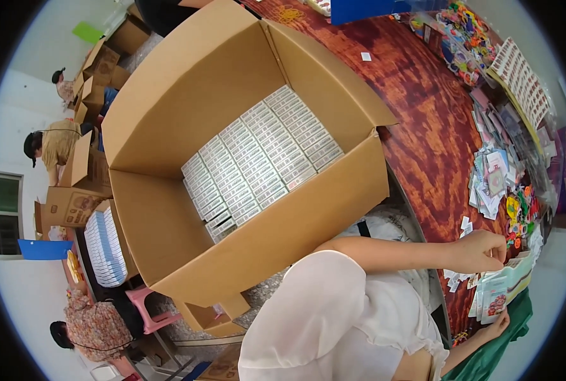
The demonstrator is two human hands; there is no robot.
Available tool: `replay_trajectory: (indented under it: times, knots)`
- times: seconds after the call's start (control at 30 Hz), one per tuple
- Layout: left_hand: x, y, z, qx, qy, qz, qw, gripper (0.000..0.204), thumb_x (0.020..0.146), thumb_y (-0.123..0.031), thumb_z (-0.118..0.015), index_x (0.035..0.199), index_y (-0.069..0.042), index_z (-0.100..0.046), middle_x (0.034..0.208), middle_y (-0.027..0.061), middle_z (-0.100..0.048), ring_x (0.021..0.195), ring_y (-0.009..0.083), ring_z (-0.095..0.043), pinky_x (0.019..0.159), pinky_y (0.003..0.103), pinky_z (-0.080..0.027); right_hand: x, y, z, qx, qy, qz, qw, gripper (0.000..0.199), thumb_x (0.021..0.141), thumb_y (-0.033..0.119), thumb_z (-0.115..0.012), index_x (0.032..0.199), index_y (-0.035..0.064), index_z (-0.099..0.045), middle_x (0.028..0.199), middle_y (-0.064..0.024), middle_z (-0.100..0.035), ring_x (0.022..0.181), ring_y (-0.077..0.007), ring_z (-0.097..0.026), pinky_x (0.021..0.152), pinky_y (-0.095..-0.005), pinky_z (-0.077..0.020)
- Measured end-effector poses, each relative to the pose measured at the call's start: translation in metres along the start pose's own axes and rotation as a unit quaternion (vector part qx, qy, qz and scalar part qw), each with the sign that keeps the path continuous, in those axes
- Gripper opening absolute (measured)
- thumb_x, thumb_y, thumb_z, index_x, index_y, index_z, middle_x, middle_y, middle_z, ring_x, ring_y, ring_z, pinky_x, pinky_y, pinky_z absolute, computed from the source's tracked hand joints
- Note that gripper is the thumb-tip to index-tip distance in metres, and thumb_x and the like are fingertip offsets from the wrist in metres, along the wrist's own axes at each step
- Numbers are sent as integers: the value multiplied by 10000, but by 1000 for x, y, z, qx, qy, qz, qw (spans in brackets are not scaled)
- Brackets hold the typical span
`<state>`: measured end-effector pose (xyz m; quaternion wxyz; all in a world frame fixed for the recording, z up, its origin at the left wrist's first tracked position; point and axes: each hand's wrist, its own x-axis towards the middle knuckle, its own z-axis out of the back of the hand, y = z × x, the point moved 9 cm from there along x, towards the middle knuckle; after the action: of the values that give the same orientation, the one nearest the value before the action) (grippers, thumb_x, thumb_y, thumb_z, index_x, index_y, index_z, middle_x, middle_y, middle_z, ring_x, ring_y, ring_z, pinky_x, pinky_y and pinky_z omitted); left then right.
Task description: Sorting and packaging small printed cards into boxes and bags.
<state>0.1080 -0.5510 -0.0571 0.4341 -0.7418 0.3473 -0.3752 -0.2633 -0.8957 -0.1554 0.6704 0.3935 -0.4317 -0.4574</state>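
My left hand (pixel 483 251) reaches right across the dark red wooden table (pixel 423 114). Its fingers are curled together at the upper edge of a stack of flat printed packets (pixel 502 289); whether they pinch a packet is unclear. My right hand (pixel 500 322) holds that stack from below, at the table's near edge over a green cloth (pixel 505 346). Small white cards (pixel 464 225) lie just beside my left hand, and a heap of colourful small toys and cards (pixel 505 190) lies beyond it.
A large open cardboard box (pixel 168 216), its bottom lined with rows of small white packs (pixel 257 159), stands left of me. More sheets and toy packets (pixel 467 38) cover the table's far right. Other people work among cardboard boxes (pixel 73 190) at the left, near a pink stool (pixel 146 311).
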Motion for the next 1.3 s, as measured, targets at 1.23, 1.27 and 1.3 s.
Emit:
replay_trajectory:
  times: [1.23,1.27,1.3]
  knots:
    - [63,122,-135,305,245,107,914,167,868,-92,-724,973,16,-653,846,73,-679,727,112,-600,631,301,-470,-98,94,-74,144,120,-92,978,259,804,26,-710,1047,9,-623,923,-3,-641,849,-61,-576,733,-237,-478]
    - [40,141,-125,175,314,248,899,236,877,-94,-715,1067,19,-633,935,60,-683,817,119,-618,714,291,-489,-101,111,-83,82,172,-56,980,257,780,27,-729,1016,13,-627,896,-11,-632,838,-71,-579,730,-257,-480]
    - [12,151,-122,36,368,378,849,314,886,-96,-707,1161,22,-613,1024,46,-687,906,126,-636,796,282,-508,-106,130,-90,21,223,-19,974,258,755,28,-749,984,16,-631,869,-19,-623,826,-81,-582,728,-277,-482]
